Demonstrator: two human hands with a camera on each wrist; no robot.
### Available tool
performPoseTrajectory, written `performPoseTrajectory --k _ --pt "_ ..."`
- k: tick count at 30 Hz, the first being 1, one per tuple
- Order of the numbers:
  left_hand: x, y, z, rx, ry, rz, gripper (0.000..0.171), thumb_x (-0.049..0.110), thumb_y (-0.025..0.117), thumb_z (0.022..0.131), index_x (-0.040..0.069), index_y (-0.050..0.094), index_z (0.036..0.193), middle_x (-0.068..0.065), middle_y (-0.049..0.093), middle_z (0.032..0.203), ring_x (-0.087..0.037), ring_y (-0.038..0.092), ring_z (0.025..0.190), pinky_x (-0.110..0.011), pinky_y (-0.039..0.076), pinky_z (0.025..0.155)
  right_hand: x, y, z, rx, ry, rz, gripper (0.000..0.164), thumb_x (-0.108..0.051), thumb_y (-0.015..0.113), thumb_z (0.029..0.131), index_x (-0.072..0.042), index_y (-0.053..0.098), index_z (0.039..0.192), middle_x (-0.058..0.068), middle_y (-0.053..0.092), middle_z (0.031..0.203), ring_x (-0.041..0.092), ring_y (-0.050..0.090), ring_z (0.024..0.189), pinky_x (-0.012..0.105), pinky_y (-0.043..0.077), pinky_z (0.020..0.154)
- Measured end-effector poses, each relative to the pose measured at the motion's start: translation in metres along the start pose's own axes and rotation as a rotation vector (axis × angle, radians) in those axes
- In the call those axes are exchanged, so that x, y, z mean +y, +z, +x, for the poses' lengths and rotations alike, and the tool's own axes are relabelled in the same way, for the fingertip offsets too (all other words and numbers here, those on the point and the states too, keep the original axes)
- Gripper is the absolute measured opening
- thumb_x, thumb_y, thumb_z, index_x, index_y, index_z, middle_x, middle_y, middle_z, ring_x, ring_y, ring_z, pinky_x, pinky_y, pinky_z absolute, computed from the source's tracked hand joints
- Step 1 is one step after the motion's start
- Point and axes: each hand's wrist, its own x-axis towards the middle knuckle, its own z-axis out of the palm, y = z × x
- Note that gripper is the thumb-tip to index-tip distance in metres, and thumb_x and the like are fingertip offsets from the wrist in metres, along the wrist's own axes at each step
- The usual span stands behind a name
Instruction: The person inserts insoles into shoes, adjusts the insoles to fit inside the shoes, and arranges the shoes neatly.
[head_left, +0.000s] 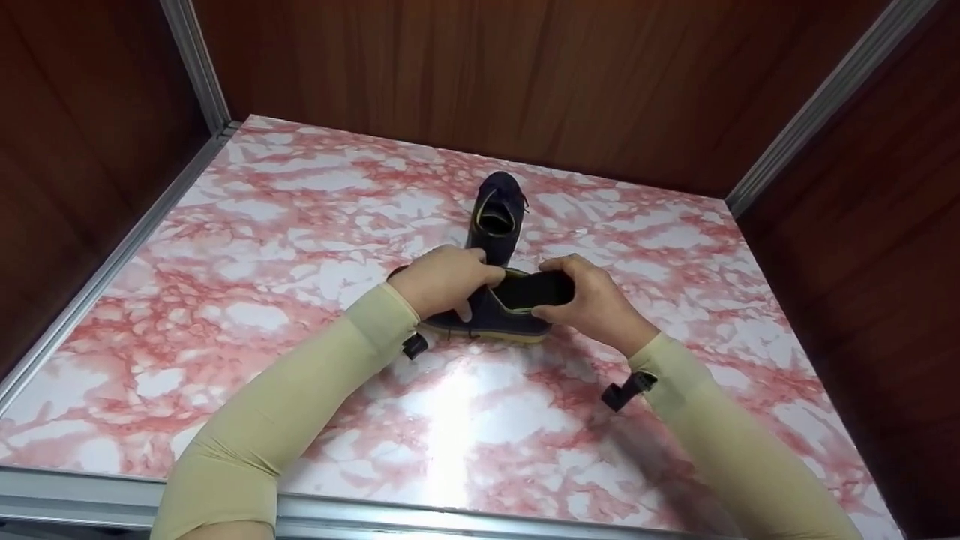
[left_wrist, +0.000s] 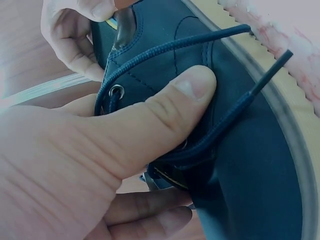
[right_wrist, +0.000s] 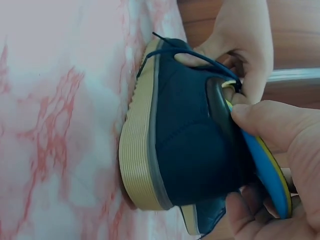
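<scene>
A dark navy lace-up shoe (head_left: 510, 322) with a pale ridged sole sits upright on the table, toe to the left. My left hand (head_left: 442, 283) grips it over the laced front; in the left wrist view the thumb presses beside a loose lace (left_wrist: 185, 46). My right hand (head_left: 600, 306) pinches an insole (head_left: 538, 289) by its edges near the heel. Its top is black, and the right wrist view shows its blue underside with a yellow rim (right_wrist: 265, 165). The insole's front part lies inside the shoe opening, while its heel end sticks out. Its front tip is hidden.
A second navy shoe (head_left: 501, 187) stands just behind, toe pointing away. The tabletop (head_left: 300, 225) has a red and white marbled pattern. Brown wood-look panels (head_left: 465, 75) and metal rails (head_left: 199, 60) close in the back and both sides.
</scene>
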Motion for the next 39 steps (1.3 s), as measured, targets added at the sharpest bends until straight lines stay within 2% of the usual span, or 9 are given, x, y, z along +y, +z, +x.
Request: performPoseTrajectory --k 6,14,22,39 --pt "0.000 -0.001 0.000 0.012 0.009 0.000 0.050 0.029 0.097 0.079 0.023 0.068 0.120 -0.012 0.069 0.121 -0.040 0.074 0.106 -0.051 0.062 0.097 0.007 -0.008 -0.005 0.008 -0.005 0.018 0.067 -0.021 0.095 0.086 -0.007 0.067 0.144 0.013 0.070 0.137 0.032 0.071 0.123 0.048 0.057 0.108" --pt "-0.002 0.001 -0.001 0.018 -0.005 -0.031 0.049 0.028 0.096 0.081 0.023 0.068 0.121 -0.011 0.067 0.120 -0.038 0.073 0.104 -0.050 0.062 0.096 0.008 -0.013 -0.007 0.010 -0.001 0.005 0.066 -0.021 0.095 0.085 -0.009 0.068 0.144 0.011 0.071 0.135 0.030 0.070 0.120 0.047 0.058 0.104" --pt "0.000 0.000 -0.001 0.001 -0.002 -0.015 0.052 0.027 0.096 0.083 0.024 0.068 0.126 -0.012 0.068 0.123 -0.039 0.074 0.107 -0.051 0.062 0.098 0.009 -0.010 -0.007 0.032 -0.008 0.029 0.063 -0.018 0.095 0.085 -0.006 0.070 0.142 0.015 0.073 0.135 0.032 0.071 0.117 0.048 0.058 0.102" --pt "0.000 0.001 0.000 0.012 -0.002 -0.009 0.054 0.027 0.099 0.079 0.023 0.068 0.123 -0.011 0.069 0.122 -0.040 0.074 0.104 -0.052 0.062 0.096 0.005 -0.003 -0.005 0.051 -0.034 0.021 0.061 -0.016 0.095 0.085 -0.006 0.069 0.141 0.014 0.074 0.135 0.031 0.073 0.116 0.047 0.060 0.101"
